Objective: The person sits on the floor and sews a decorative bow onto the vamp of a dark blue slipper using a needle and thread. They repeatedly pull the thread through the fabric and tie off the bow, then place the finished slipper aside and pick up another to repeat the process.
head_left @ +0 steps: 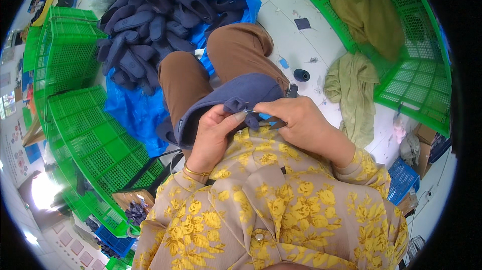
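Observation:
A navy blue fabric slipper point(226, 91) lies across my lap, with a small knotted bow point(235, 104) of the same cloth on it. My left hand point(207, 137) is closed, thumb and fingers pinching the bow at the slipper's edge. Opposite it, my right hand point(306, 122) is closed with thumb and forefinger on a thin, bright needle point(252, 112) that meets the bow. Dark blades of small scissors point(275, 123) stick out below the right fingers, seemingly tucked in the palm. The needle's tip is too small to make out.
Ahead on the left, a large heap of navy slippers point(150, 24) lies on a blue plastic sheet point(135, 114). Green crates point(95, 139) stand at left; another green crate point(419, 76) at right has olive cloth point(359, 9) over it. A dark thread spool point(301, 74) is on the floor.

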